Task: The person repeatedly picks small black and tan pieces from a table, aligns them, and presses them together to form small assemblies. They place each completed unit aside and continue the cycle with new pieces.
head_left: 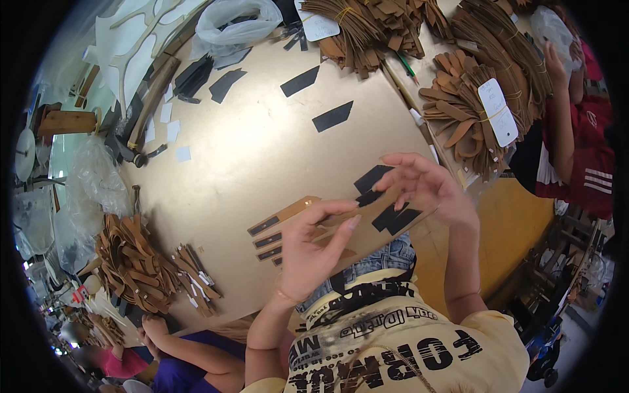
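My left hand point(313, 252) grips a fan of tan leather strips point(283, 223) with black ends, held just above the near edge of the tan table point(262, 157). My right hand point(427, 187) hovers at the right end of the fan. Its curled fingertips pinch a black patch point(371, 181) lying on the top tan piece. A second black patch point(396, 217) sits just below that hand. My denim lap and yellow printed shirt point(393, 340) fill the space under both hands.
Loose black patches point(332, 116) lie mid-table. Bundles of brown strips point(462, 108) with a white tag sit at right, with more at top point(367, 26) and left point(131, 262). A plastic bag point(236, 23) is at the far edge. One person in red point(580, 150) is at right, another in purple point(190, 360) at lower left.
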`<action>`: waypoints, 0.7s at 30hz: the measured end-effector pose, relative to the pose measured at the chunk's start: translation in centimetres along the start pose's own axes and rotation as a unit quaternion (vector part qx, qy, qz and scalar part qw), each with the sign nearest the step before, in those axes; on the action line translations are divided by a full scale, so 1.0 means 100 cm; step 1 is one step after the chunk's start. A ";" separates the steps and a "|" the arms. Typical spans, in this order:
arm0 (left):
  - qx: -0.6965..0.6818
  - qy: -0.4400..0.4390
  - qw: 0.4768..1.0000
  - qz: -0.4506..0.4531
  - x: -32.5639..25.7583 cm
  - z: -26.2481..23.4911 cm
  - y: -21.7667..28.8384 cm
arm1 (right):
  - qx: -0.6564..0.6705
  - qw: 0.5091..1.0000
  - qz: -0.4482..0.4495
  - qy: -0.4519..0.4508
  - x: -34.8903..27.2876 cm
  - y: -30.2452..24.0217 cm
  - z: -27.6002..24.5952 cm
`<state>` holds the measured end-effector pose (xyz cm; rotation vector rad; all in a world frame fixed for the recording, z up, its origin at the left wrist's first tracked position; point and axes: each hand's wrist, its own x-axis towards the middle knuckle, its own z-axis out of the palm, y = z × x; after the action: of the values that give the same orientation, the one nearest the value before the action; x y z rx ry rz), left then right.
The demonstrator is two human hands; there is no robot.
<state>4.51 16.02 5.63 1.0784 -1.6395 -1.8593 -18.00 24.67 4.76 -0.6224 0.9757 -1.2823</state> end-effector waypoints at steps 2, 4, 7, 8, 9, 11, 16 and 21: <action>0.026 -0.007 0.998 -0.059 0.003 0.010 -0.006 | -0.086 0.995 0.035 0.047 -0.003 0.003 0.003; 0.077 0.010 0.997 -0.030 0.003 0.016 -0.010 | -0.163 0.978 0.076 0.105 -0.002 0.007 0.005; 0.121 0.026 0.992 -0.020 -0.002 0.013 -0.012 | -0.618 0.766 -0.108 0.135 0.001 0.014 0.008; 0.128 0.030 0.991 -0.018 -0.005 0.010 -0.011 | -0.638 0.748 -0.133 0.125 0.002 0.016 0.009; 0.142 0.043 0.989 0.006 -0.008 0.007 -0.010 | -0.658 0.727 -0.161 0.116 0.004 0.018 0.010; 0.167 0.069 0.982 0.057 -0.014 -0.003 -0.008 | -0.666 0.713 -0.188 0.116 0.009 0.020 0.010; 0.093 0.054 0.993 0.047 -0.026 -0.021 -0.002 | -0.636 0.752 -0.141 0.104 0.031 0.019 0.001; 0.002 0.031 0.998 0.052 -0.025 -0.021 0.005 | -0.651 0.730 -0.168 0.123 0.048 0.022 -0.002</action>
<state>7.53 16.51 6.81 1.0221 -1.6337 -1.7390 -17.11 20.54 1.68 -1.7991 2.0547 -0.7926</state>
